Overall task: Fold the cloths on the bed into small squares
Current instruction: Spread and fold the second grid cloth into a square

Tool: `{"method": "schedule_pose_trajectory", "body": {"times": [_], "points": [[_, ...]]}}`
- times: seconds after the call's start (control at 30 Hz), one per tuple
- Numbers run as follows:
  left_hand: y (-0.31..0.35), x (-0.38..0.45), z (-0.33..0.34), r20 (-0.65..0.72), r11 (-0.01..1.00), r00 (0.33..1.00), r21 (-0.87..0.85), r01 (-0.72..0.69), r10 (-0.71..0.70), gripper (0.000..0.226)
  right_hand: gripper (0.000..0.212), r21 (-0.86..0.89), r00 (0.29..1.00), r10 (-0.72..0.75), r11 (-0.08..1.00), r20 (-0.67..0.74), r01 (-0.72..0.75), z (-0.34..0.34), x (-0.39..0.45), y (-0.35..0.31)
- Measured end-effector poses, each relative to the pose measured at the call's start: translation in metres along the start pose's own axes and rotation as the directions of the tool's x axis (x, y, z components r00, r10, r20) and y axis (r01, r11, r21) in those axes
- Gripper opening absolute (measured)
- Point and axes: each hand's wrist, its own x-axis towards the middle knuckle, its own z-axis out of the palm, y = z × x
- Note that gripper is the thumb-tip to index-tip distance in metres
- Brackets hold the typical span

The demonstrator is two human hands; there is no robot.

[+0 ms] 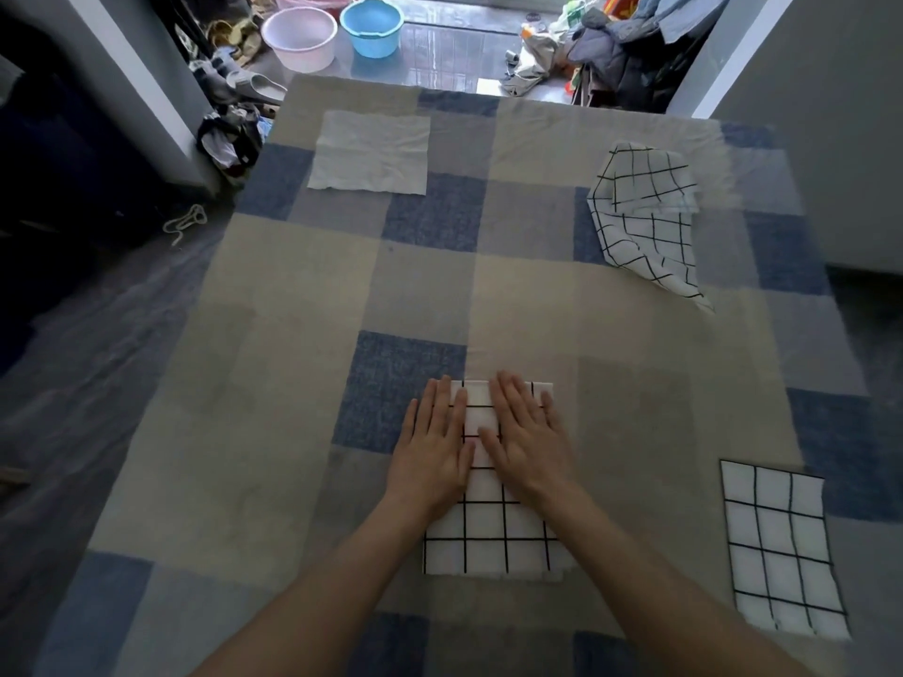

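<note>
Both flat hands (pixel 481 442) on folded grid cloth (pixel 493 535); pink basin (pixel 299 37), contents unclear

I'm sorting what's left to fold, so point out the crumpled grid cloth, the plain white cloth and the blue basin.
crumpled grid cloth (pixel 645 212): head view, its bunched middle.
plain white cloth (pixel 370 152): head view, its flat centre.
blue basin (pixel 372 29): head view, its front wall.

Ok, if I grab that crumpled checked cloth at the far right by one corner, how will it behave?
The crumpled cloth would probably hang limp and unfold, since it already lies in soft folds. It looks thin, so likely light. It may drag on the bedspread rather than slide.
</note>
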Motion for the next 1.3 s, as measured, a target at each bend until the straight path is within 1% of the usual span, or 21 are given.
{"method": "schedule_pose_trajectory", "body": {"times": [0.13,0.27,0.37,0.47,0.53,0.6,0.63,0.7,0.73,0.83,0.9,0.93,1.0,1.03,1.1,1.13,1.17,1.2,1.23,1.27,1.3], "points": [[0.000,0.001,0.000,0.032,1.000,0.999,-0.019,0.003,-0.003,0.071,0.071,-0.030,0.991,0.130,0.991,-0.018,-0.130,-0.012,-0.007,0.034],[-0.001,0.001,-0.005,0.095,1.000,0.995,-0.027,0.007,-0.004,0.082,0.069,-0.023,0.984,0.169,0.985,-0.055,-0.170,-0.026,0.000,0.030],[-0.003,0.002,-0.009,0.132,0.999,0.991,-0.047,0.003,0.003,0.091,0.050,-0.006,0.988,0.121,0.992,-0.091,-0.122,-0.044,0.015,0.023],[-0.006,0.003,-0.012,0.178,0.999,0.984,-0.051,-0.005,0.014,0.097,0.031,0.028,0.999,0.038,0.999,-0.023,-0.037,-0.058,0.028,0.019],[-0.009,0.003,-0.014,0.196,0.999,0.980,-0.036,-0.018,0.025,0.101,0.032,0.089,1.000,0.016,0.996,0.003,-0.016,-0.063,0.034,0.015],[-0.010,0.004,-0.018,0.222,1.000,0.975,-0.010,-0.030,0.031,0.103,0.034,0.175,0.998,0.036,0.984,0.046,-0.044,-0.069,0.038,0.011],[-0.010,0.004,-0.020,0.228,1.000,0.973,-0.010,-0.030,0.031,0.104,0.029,0.193,0.995,0.045,0.979,0.085,-0.061,-0.070,0.040,0.010],[-0.008,0.001,-0.022,0.182,0.996,0.983,-0.090,0.011,0.005,0.110,0.013,0.204,0.988,0.040,0.976,0.151,-0.071,-0.074,0.041,0.008],[-0.006,-0.003,-0.024,0.128,0.982,0.991,-0.177,0.061,-0.039,0.115,0.009,0.222,0.988,0.030,0.973,0.148,-0.063,-0.076,0.039,0.007],[-0.009,-0.015,-0.025,0.013,0.867,0.970,-0.446,0.222,-0.242,0.122,0.007,0.304,0.998,-0.029,0.953,0.062,0.009,-0.091,0.028,0.002],[-0.016,-0.022,-0.033,0.035,0.766,0.964,-0.600,0.230,-0.262,0.111,0.010,0.422,0.997,-0.065,0.906,0.047,0.039,-0.109,0.016,-0.001],[-0.020,-0.024,-0.040,0.055,0.689,0.972,-0.696,0.201,-0.228,0.096,0.010,0.485,0.996,-0.081,0.873,0.046,0.049,-0.120,0.008,-0.002],[-0.021,-0.028,-0.060,0.111,0.504,0.986,-0.849,0.160,-0.126,0.049,0.011,0.550,0.993,-0.119,0.829,0.001,0.099,-0.144,-0.007,-0.003],[-0.019,-0.027,-0.070,0.101,0.449,0.990,-0.884,0.133,-0.095,0.031,0.011,0.559,0.990,-0.135,0.818,-0.042,0.135,-0.156,-0.015,-0.003],[-0.012,-0.022,-0.091,-0.012,0.452,0.995,-0.892,0.032,-0.095,0.024,0.009,0.569,0.982,-0.139,0.801,-0.127,0.187,-0.179,-0.027,0.002],[-0.009,-0.020,-0.103,-0.093,0.489,0.988,-0.872,-0.023,-0.119,0.024,0.009,0.584,0.979,-0.125,0.787,-0.160,0.197,-0.188,-0.033,0.006],[-0.005,-0.018,-0.114,-0.196,0.559,0.970,-0.825,-0.083,-0.144,0.024,0.011,0.594,0.974,-0.110,0.777,-0.196,0.208,-0.196,-0.039,0.011],[-0.002,-0.016,-0.124,-0.322,0.648,0.935,-0.746,-0.153,-0.149,0.024,0.015,0.599,0.965,-0.103,0.767,-0.240,0.231,-0.202,-0.045,0.017],[0.001,-0.018,-0.132,-0.457,0.737,0.883,-0.633,-0.239,-0.107,0.020,0.018,0.595,0.955,-0.095,0.764,-0.281,0.251,-0.205,-0.051,0.025],[0.005,-0.023,-0.139,-0.576,0.795,0.817,-0.501,-0.342,-0.011,0.012,0.021,0.593,0.944,-0.081,0.760,-0.319,0.265,-0.206,-0.058,0.032],[0.009,-0.028,-0.142,-0.648,0.822,0.753,-0.363,-0.438,0.115,0.005,0.024,0.589,0.935,-0.047,0.766,-0.350,0.259,-0.202,-0.065,0.038]]}}
